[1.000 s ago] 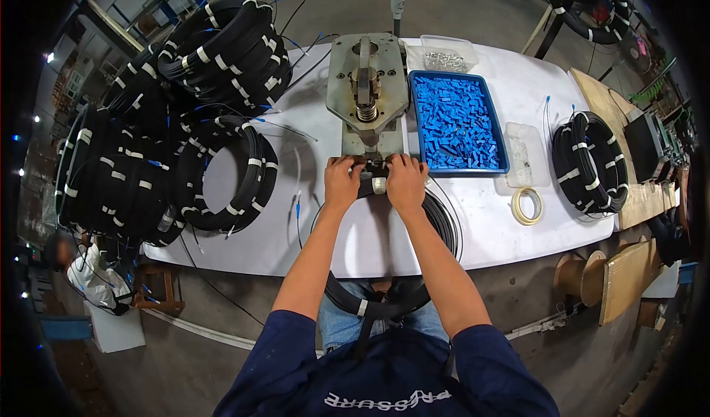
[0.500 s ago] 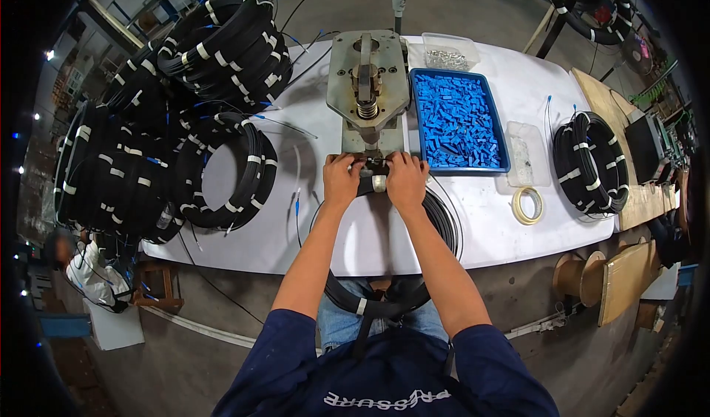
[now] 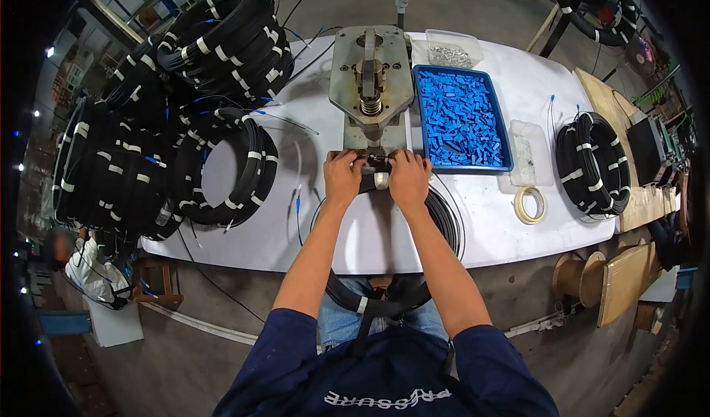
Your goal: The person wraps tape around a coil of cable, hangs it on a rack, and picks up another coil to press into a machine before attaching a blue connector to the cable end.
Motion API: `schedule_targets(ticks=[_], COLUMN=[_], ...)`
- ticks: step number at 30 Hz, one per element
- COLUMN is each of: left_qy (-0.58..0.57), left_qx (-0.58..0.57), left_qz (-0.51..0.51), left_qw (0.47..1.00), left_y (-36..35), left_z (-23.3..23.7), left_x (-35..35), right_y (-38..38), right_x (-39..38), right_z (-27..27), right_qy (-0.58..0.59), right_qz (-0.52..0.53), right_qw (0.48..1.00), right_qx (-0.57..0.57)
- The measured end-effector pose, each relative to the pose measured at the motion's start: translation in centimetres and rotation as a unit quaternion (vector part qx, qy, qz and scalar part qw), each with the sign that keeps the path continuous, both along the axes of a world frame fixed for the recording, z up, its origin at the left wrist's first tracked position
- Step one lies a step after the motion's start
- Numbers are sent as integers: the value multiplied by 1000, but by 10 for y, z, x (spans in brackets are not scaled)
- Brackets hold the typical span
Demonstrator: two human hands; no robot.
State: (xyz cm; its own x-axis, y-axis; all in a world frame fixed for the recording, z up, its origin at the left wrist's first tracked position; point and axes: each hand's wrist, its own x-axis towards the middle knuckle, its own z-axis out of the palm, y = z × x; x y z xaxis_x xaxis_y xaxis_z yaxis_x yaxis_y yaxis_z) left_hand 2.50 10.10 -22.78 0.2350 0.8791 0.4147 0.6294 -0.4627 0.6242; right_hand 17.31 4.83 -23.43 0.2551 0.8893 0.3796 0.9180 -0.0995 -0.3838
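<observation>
At the frame's centre, the small dark piece (image 3: pixel 376 161), seemingly pinched by left hand (image 3: pixel 342 177) and right hand (image 3: pixel 409 182), should be held straight at the press (image 3: pixel 370 84), fingertips clear.

The press (image 3: pixel 372 110) stands in the middle of the tabletop (image 3: pixel 488 239). On its right is the tray (image 3: pixel 475 168), with a tub (image 3: pixel 452 40) behind it. Farther right lies a tape roll (image 3: pixel 520 207) — then a coil (image 3: pixel 568 167). Big piles of coils (image 3: pixel 244 55) sit left. The front coil (image 3: pixel 384 309) reaches past the near edge.
</observation>
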Motion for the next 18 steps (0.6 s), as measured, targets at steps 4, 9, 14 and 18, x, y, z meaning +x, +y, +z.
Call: schedule_targets(ticks=[4,9,14,18], left_qy=[-13,3,1,2], left_qx=[2,3,3,7], left_qz=[-6,2,7,9], left_qw=[1000,1000,1000,1000], left_y=[-1,-1,-2,-2], left_z=[1,1,3,2], left_x=[0,0,1,1], right_y=[1,2,2,1], right_x=[0,0,0,0], right_z=[-2,-2,-2,1], right_qy=[-5,1,-1,4], right_qz=[0,-5,-7,-6], right_qw=[1000,1000,1000,1000], right_qx=[11,3,8,9])
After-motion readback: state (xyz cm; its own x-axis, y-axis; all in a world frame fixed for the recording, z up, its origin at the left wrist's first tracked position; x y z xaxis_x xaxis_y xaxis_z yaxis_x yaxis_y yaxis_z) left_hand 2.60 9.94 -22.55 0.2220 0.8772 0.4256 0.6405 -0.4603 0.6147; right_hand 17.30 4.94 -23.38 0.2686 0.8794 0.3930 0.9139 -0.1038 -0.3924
